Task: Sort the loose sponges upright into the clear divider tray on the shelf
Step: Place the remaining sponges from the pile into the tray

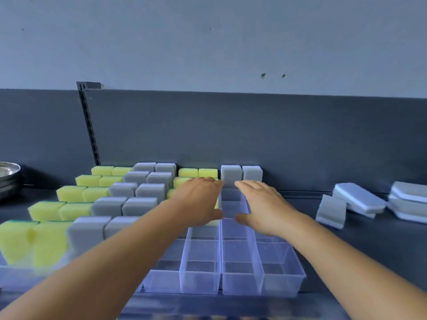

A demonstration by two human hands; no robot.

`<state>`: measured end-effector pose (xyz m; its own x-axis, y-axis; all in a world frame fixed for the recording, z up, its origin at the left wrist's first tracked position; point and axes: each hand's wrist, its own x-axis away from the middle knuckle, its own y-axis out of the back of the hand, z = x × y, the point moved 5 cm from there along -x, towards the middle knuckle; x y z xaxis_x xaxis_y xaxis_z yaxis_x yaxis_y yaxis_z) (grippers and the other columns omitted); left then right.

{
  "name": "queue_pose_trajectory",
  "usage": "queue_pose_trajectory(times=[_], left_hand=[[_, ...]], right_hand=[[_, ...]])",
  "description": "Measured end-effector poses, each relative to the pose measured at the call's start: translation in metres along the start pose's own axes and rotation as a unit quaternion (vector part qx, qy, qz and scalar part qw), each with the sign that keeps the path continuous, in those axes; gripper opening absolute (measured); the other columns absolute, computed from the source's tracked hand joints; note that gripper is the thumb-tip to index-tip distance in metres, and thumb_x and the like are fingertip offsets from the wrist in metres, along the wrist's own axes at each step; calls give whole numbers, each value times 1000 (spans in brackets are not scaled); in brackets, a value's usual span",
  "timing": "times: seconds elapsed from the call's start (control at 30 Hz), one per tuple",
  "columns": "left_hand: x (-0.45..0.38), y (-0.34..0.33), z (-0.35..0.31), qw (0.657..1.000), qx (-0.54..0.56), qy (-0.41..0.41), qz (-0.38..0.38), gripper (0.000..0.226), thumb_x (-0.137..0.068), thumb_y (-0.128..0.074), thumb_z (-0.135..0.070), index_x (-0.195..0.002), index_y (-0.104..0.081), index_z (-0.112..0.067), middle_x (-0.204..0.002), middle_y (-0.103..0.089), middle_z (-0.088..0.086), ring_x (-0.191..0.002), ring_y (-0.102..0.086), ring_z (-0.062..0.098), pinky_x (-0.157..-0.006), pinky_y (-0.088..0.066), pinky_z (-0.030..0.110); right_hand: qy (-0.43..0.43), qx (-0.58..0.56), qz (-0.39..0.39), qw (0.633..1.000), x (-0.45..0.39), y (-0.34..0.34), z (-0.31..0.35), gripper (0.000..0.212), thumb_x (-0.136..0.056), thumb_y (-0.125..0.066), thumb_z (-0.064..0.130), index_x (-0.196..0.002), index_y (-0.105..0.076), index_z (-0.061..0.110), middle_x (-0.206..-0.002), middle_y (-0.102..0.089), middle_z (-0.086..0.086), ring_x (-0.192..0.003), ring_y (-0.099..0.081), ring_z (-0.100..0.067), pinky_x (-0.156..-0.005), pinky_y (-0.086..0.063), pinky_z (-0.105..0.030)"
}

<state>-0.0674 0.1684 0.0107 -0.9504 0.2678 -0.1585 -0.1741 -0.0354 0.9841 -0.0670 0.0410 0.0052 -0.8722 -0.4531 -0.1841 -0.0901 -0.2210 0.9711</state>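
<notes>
Single head-worn wide-angle view, looking forward and slightly down along both forearms onto the shelf [346,239] from close range. The clear divider tray [280,281] fills the lower centre, with the back panel [254,130] and wall [208,42] facing the camera above.

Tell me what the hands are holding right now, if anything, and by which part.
Nothing. The left hand and right hand are both open with straight fingers, reaching over the clear divider tray toward the grey sponges at the back.
</notes>
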Motion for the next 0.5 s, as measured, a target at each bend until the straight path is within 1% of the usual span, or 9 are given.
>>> queue_pose_trajectory(times=[0.1,0.23,0.3,0.4,0.5], left_hand=[[1,1,-32,999,27,-18,0,61,-85,-60,-46,-135,-42,-17,-136,-52,1,-125,-48,23,-101,-42,35],[0,2,-79,997,48,-55,-4,65,-88,-57,-48,-142,-36,-18,-144,-46,0,-130,-44,21,-105,-39,33],[-4,3,-105,996,56,-71,-7,67,-90,-54,-47,-146,-31,-18,-148,-41,0,-134,-40,21,-108,-36,33],[-15,2,-146,994,64,-83,-5,61,-90,-54,-47,-139,-38,-16,-141,-47,2,-129,-45,22,-105,-40,37],[-31,-1,-190,993,72,-90,-5,61,-89,-54,-47,-139,-38,-16,-141,-47,1,-129,-45,21,-104,-40,36]], right_hand=[[-27,9,6,1000,26,5,-21,72,-89,-58,40,-147,-22,16,-154,-26,2,-143,-19,-18,-115,-21,-32],[-58,13,-12,998,57,17,-54,63,-89,-58,39,-141,-32,16,-149,-33,1,-140,-23,-19,-113,-23,-32],[-71,11,-15,997,72,22,-73,64,-89,-57,41,-142,-31,16,-149,-32,1,-141,-23,-18,-113,-22,-32],[-88,5,-19,996,93,30,-108,70,-89,-57,42,-146,-25,17,-152,-27,3,-143,-19,-17,-114,-20,-31],[-107,2,-25,994,116,40,-150,68,-88,-58,42,-144,-28,16,-151,-31,3,-141,-24,-18,-112,-22,-31]])
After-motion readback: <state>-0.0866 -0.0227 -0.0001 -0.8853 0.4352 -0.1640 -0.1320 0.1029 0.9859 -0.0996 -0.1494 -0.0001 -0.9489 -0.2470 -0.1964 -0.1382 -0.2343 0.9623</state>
